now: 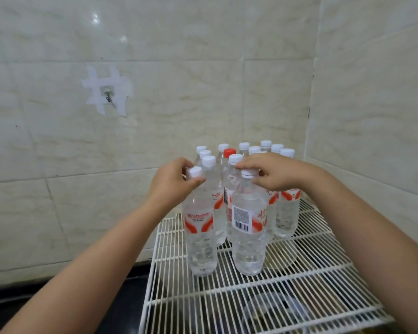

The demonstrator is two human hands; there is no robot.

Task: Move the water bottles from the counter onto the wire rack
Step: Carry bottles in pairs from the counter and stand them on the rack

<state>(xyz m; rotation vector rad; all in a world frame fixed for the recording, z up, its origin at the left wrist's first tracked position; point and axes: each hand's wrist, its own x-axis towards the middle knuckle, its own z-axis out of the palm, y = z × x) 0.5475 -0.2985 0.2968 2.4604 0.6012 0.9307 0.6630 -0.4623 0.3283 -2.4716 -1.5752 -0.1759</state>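
Note:
A white wire rack [287,302] fills the lower right of the head view. Several clear water bottles with white caps and red-and-white labels stand on its far part, one with a red cap [229,152] among them. Two bottles stand in front of the group. My left hand [173,180] grips the neck of the front left bottle [200,237], its fingers curled round just under the cap. My right hand [273,173] pinches the top of the front right bottle [249,235] at its cap. Both bottles stand upright with their bases on the rack wires.
Tiled walls close in behind and to the right of the rack. A taped hook [108,94] sticks out of the back wall at the left. A dark counter [121,285] shows left of the rack. Dim objects lie under the rack wires.

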